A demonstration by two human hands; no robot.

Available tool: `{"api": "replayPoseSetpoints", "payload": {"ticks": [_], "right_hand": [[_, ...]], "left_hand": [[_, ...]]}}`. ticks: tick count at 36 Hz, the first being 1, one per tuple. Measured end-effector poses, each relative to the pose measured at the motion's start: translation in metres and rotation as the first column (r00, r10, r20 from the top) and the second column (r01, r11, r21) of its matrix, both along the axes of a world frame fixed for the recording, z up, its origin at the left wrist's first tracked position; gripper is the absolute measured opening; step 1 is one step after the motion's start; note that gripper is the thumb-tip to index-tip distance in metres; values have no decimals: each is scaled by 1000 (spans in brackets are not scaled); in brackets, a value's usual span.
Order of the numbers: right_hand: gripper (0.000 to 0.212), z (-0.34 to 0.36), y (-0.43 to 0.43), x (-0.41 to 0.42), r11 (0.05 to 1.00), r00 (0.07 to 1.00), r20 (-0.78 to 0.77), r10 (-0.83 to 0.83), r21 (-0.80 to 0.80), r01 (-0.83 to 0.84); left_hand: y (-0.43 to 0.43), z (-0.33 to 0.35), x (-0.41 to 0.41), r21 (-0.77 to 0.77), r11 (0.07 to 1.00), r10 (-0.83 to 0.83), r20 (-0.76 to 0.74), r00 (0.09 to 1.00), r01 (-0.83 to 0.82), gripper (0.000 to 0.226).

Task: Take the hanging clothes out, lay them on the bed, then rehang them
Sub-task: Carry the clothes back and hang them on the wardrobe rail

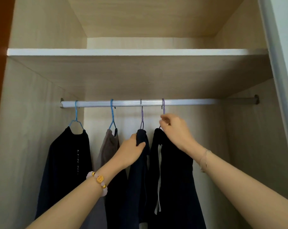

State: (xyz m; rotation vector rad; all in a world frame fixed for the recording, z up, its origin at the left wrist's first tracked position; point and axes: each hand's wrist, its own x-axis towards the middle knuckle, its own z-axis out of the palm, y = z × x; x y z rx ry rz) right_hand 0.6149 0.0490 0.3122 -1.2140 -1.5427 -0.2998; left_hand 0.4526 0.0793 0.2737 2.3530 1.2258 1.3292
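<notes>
Several garments hang on wire hangers from a white rail (189, 101) inside a wooden wardrobe. From the left: a black top (65, 162) on a blue hanger (76, 116), a grey-brown garment (109, 146) on a second blue hanger (112, 116), a dark navy garment (138, 179) on a purple hanger (142, 118), and a black garment with a white drawstring (174, 187) on another purple hanger (163, 107). My left hand (131, 149) grips the shoulder of the navy garment. My right hand (174, 126) pinches the neck of the rightmost purple hanger, whose hook sits on the rail.
A white-edged shelf (123, 52) spans the wardrobe above the rail, with a bare compartment over it. Wooden side walls (24, 129) close in left and right. The rail's right stretch carries no hangers. A pale door edge (281, 80) stands at far right.
</notes>
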Motion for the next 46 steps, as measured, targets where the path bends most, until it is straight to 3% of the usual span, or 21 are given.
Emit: {"api": "replayPoseSetpoints", "payload": {"ticks": [2, 4, 7, 12, 18, 21, 27, 32, 34, 37, 40, 46], "right_hand": [[51, 6, 3, -24, 957, 982, -130, 139, -236, -167], [56, 4, 9, -39, 830, 922, -318, 220, -436, -348], [45, -3, 16, -49, 708, 867, -451, 212, -540, -454], [22, -10, 21, -47, 781, 850, -511, 130, -475, -405], [38, -12, 27, -39, 848, 945, -321, -59, -516, -122], [38, -10, 28, -39, 844, 914, -406, 17, -483, -231], [36, 9, 30, -40, 830, 816, -575, 62, -424, -362], [8, 32, 33, -43, 852, 737, -669, 102, -323, -411], [5, 41, 35, -45, 867, 744, -661, 101, -308, -392], [29, 46, 43, -46, 882, 793, -605, 77, -330, -337], [36, 36, 45, -43, 880, 814, -579, 41, -366, -304], [33, 24, 33, -31, 890, 835, -546, 67, -346, -297]], "left_hand": [[-1, -2, -5, -6, 998, -68, 3, 998, 68, 43], [-4, -3, -13, -63, 981, -184, 3, 983, 184, 53], [-8, -2, -32, -85, 978, -203, -132, 970, 193, 56], [-15, 14, -66, 156, 982, -105, -33, 994, 109, 20], [-17, 22, -83, 302, 950, 89, -6, 996, -82, 22], [-11, 20, -87, 418, 872, 304, -52, 951, -255, 26], [1, 7, -100, 358, 905, 267, -53, 962, -232, 30], [9, 0, -111, 361, 911, 244, -82, 966, -199, 32], [12, -2, -114, 353, 912, 248, -71, 966, -208, 33], [14, -4, -116, 319, 909, 290, -19, 957, -269, 40], [14, -7, -117, 192, 916, 353, 28, 935, -352, 48], [14, -13, -125, 61, 930, 362, 42, 931, -364, 30]]}}
